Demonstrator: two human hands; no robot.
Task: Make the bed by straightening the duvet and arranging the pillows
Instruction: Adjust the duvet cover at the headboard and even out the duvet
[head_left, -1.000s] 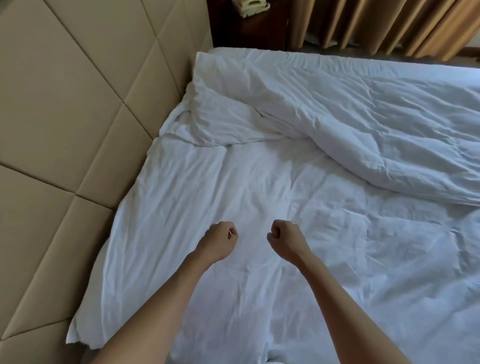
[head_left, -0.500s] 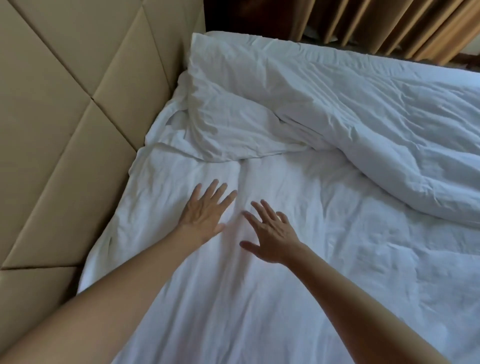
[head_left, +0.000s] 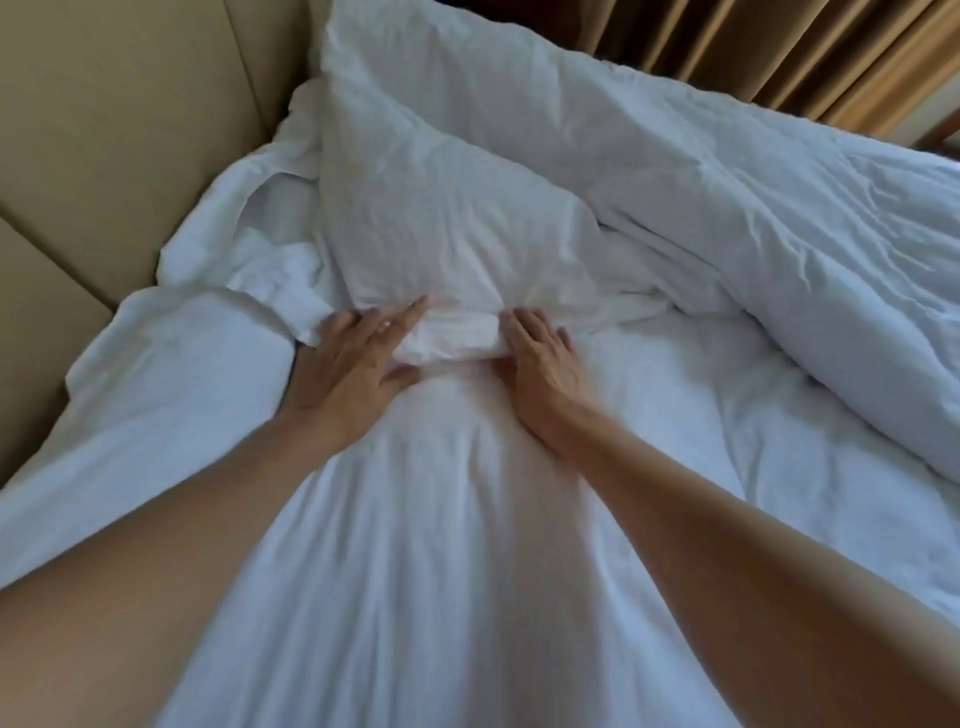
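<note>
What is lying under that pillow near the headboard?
The pillow rests on the rumpled white sheet, its near edge at both hands. Anything beneath it is covered.

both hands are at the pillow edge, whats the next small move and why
Probably grip the crumpled white pillow by its near edge and lift it: left hand and right hand lie there with straight fingers, and it sits skewed on the rumpled white duvet.
</note>
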